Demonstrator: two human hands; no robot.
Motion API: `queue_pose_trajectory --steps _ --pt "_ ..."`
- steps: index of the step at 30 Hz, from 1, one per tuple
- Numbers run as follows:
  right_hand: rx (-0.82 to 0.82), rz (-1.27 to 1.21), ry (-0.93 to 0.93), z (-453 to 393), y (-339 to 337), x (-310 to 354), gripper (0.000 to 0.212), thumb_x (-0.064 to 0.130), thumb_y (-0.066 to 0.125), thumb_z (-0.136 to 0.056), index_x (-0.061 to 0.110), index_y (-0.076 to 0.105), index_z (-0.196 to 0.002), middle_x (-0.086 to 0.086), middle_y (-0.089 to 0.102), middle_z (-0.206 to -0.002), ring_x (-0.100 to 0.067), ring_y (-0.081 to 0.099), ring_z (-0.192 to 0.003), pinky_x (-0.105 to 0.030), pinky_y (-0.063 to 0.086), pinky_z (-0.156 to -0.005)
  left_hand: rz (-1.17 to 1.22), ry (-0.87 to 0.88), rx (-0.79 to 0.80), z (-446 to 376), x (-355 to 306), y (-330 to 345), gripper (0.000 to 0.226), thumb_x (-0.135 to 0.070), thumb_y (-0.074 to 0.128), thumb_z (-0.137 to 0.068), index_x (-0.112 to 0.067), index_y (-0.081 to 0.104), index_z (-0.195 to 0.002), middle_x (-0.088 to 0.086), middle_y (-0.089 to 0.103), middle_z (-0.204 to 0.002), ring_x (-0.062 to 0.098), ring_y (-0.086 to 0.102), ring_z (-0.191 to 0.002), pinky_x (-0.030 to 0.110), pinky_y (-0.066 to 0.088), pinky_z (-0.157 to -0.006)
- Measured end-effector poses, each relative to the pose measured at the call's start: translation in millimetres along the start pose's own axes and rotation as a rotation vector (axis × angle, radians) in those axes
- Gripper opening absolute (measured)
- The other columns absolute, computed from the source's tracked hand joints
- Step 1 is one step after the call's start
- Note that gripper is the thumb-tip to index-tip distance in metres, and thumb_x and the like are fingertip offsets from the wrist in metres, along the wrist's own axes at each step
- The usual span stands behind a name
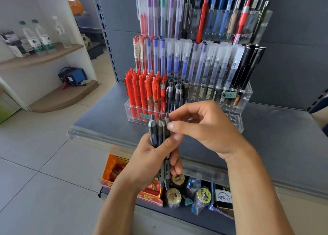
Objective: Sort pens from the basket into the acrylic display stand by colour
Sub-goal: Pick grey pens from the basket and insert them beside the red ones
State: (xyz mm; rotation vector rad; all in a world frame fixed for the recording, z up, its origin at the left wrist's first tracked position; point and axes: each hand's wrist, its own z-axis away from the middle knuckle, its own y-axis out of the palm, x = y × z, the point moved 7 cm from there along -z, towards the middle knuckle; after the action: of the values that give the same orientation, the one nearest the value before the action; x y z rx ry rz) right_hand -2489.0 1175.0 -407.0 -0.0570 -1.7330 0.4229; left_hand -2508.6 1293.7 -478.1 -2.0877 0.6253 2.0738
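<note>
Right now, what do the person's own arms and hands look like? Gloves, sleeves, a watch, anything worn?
Both are bare. The left hand and the right hand wear no gloves, and no rings show on the visible fingers. Neither wrist carries a watch or band. Both forearms are uncovered as far as the picture's lower edge, so no sleeve shows. No markings are visible.

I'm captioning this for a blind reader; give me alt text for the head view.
The left hand grips a bundle of black pens upright while the right hand pinches one at the top, before a tiered acrylic stand holding red pens, blue and black pens.
</note>
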Motion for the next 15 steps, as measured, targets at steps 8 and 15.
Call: queue_pose_trajectory --steps 8,15 --pt "-0.232 -0.219 -0.026 -3.2 -13.4 -3.0 0.015 0.009 0.078 -0.083 0.021 0.077 -0.074 0.007 0.067 -0.064 -0.001 0.057 -0.060 -0.015 0.047 -0.062 -0.006 0.022 -0.010 1.2 -4.0 0.0 0.041 -0.048 0.066 -0.087 -0.013 0.057 -0.068 0.008 0.052 -0.053 0.024 0.056 -0.045 0.032 0.045 -0.050" --pt "-0.008 -0.109 0.047 -1.0 1.2 -5.5 0.006 0.026 0.082 -0.081 0.022 0.077 -0.083 0.008 0.075 -0.077 -0.003 0.070 -0.076 -0.017 0.050 -0.073 0.004 0.051 -0.043 0.6 -6.8 -5.3 0.039 -0.045 0.066 -0.087 -0.010 0.056 -0.071 0.009 0.049 -0.053 0.019 0.050 -0.040 0.024 0.038 -0.041"
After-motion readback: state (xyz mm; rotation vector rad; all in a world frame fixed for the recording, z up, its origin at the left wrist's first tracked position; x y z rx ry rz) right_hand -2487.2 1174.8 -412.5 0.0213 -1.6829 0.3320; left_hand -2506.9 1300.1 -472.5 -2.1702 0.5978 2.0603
